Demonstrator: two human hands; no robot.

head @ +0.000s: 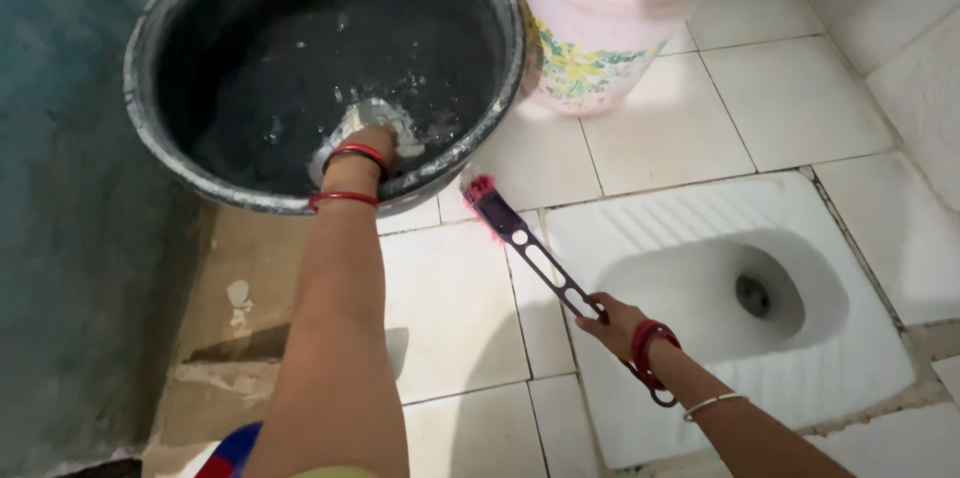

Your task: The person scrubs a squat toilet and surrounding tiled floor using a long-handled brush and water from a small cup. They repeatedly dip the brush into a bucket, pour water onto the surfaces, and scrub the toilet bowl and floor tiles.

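Upper left of the frame, my left hand (368,128) is plunged into the big black tub (160,153), down through the water; it seems wrapped around something pale and grey, perhaps a small scoop, though the water blurs it and I cannot tell how firmly the fingers are closed. Red bangles (345,200) ring that wrist at the tub's rim. Lower centre, my right hand (615,323) is clenched on the end of the brush (530,253), a long dark slotted handle that runs up and left to a pink bristle head lying on the floor tiles (450,308), just beside the tub.

To do this well, I judge the dip should be slow and level so the water does not slop over the scuffed rim, and the brush should stay low with its bristles flat to the tile, held near the handle's end for reach.

The tub is round, matte black, its lip streaked with grey. The pink bucket (600,48) at upper centre is glossy plastic with a flowered band, touching the tub. The white squat pan (700,238), right of centre, is glazed ceramic with ribbed foot treads and a dark drain.
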